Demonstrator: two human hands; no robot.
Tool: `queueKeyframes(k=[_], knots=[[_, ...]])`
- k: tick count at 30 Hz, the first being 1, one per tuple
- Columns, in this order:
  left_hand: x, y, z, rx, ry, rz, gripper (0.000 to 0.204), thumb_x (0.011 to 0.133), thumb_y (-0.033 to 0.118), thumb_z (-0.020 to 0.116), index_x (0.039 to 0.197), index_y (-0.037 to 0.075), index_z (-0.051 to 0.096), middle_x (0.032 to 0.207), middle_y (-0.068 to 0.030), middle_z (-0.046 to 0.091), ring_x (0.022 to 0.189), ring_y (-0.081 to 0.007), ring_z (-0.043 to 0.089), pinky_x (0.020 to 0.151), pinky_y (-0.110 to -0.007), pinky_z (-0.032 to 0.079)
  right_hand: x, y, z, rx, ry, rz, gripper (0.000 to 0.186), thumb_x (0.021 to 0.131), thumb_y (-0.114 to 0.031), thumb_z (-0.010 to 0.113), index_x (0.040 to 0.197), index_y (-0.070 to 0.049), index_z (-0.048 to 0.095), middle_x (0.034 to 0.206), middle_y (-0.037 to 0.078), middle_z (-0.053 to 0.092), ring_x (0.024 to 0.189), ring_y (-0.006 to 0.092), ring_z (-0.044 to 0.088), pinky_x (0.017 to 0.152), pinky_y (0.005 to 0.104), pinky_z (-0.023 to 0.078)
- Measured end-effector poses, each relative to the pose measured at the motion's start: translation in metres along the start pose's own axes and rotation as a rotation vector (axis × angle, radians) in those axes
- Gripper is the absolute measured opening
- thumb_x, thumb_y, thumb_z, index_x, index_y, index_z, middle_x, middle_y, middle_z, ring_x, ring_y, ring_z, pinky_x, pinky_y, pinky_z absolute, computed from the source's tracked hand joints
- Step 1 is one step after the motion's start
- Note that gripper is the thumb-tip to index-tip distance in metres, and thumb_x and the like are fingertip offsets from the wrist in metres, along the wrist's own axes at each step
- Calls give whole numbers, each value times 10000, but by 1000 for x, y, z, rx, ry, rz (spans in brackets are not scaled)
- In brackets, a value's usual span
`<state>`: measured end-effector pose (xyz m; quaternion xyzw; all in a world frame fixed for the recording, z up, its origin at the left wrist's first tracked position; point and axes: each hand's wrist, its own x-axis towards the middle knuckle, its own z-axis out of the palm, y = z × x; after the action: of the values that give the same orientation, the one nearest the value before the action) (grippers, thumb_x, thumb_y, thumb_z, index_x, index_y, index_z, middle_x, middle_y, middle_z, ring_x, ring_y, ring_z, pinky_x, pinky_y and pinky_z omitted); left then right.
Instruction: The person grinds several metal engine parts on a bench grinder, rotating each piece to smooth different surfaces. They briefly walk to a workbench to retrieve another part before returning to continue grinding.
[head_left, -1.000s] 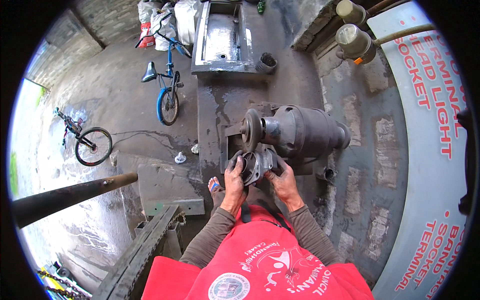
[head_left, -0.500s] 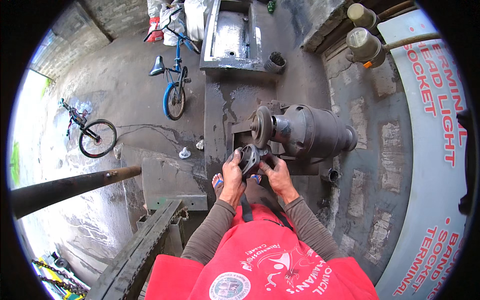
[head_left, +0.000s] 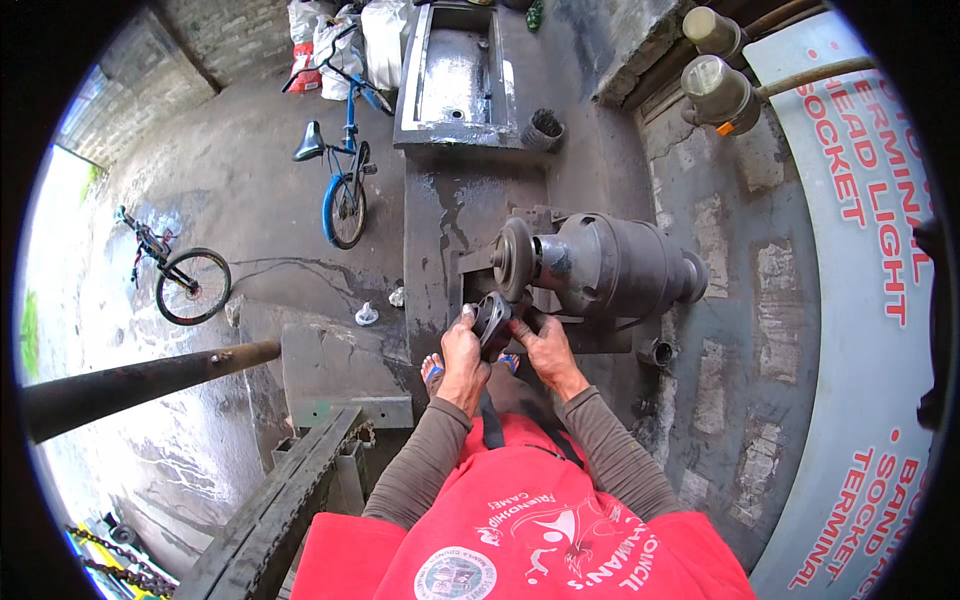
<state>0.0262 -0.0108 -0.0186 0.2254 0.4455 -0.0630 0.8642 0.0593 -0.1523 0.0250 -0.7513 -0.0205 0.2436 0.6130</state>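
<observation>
Both my hands hold a grey metal casting (head_left: 491, 314) with a rounded opening, just below a polishing wheel (head_left: 513, 258). My left hand (head_left: 463, 364) is closed on its left side, thumb along the edge. On its right side my right hand (head_left: 549, 354) grips with bent fingers, partly hidden behind the part. The wheel sits on the left end of a dusty grey electric motor (head_left: 622, 265) with a rounded body. The casting's upper end is close to the wheel's lower rim; whether they touch I cannot tell.
A concrete basin (head_left: 408, 110) stands beyond the motor. Farther left are a blue bicycle (head_left: 347, 190) and a dark bicycle (head_left: 193, 287). A dark pole (head_left: 150, 385) and a heavy beam (head_left: 270, 510) lie near my left arm. To the right hangs a lettered sign panel (head_left: 850, 400).
The casting has turned in my hands and appears narrower, more edge-on. My right fingers have shifted on its right side. The whole view has moved slightly.
</observation>
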Motion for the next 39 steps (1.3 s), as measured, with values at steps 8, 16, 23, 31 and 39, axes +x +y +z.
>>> queueKeyframes(k=[8, 16, 23, 31, 39], knots=[[7, 0, -1, -37, 31, -109, 455, 1101, 374, 405, 1025, 34, 698, 808, -120, 717, 610, -262, 663, 571, -397, 548, 4, -1, 5, -61, 45, 17, 360, 1009, -264, 670, 1174, 55, 699, 1064, 125, 757, 885, 200, 635, 849, 379, 505], [6, 8, -13, 361, -126, 28, 480, 1100, 374, 367, 1181, 24, 685, 902, -145, 729, 685, -257, 684, 648, -391, 575, 4, 7, -3, -122, 60, -26, 340, 1020, -251, 656, 1120, 69, 711, 1027, 127, 760, 887, 184, 636, 840, 372, 507], [-21, -6, 10, 662, -148, 617, 476, 1104, 357, 407, 1324, -5, 625, 1151, -121, 698, 1019, -183, 660, 865, -336, 542, 7, 24, 2, 17, 135, 75, 384, 1022, -298, 659, 1089, 76, 714, 976, 103, 752, 808, 165, 618, 759, 363, 512], [-27, -7, 7, 295, -184, 201, 455, 1092, 416, 399, 1171, 52, 661, 956, -60, 692, 772, -161, 659, 711, -310, 544, -16, 24, -5, 147, 18, -4, 489, 1006, -441, 660, 1177, 16, 696, 869, 1, 676, 621, 116, 535, 532, 310, 446], [-20, -7, 28, 67, -178, 0, 472, 1088, 471, 370, 1118, 85, 640, 962, -82, 699, 783, -213, 690, 686, -385, 566, -8, 9, -13, 130, 1, 85, 562, 986, -544, 640, 1087, 2, 730, 842, -2, 678, 687, 80, 537, 606, 288, 455]])
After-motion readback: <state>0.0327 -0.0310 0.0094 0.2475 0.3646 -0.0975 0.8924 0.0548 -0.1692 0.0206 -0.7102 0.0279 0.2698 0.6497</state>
